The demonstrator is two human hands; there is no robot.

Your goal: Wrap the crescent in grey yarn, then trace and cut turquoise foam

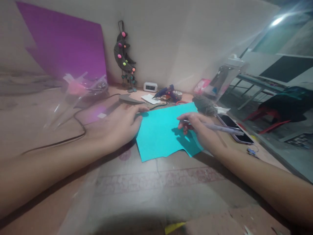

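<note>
A turquoise sheet (161,133), its near edge cut unevenly, lies on the table in front of me. My left hand (127,122) rests flat at its left edge, fingers stretched out and thumb near the sheet's border. Over the right part of the sheet, my right hand (195,127) grips a pen (220,127), whose pale barrel slants back to the right. The pen's tip is hard to make out. Shadows of the right hand fall on the sheet. Beyond the left fingertips sits a dark grey curved cutout (130,99).
At the back are a blue glue gun (166,92), a small white clock (150,86) and a moon-shaped hanging (122,52). Grey yarn (204,105), a clear bottle (226,78) and a phone (234,129) stand right. A purple sheet (73,42), plastic bag (75,91) and cable (80,130) are left.
</note>
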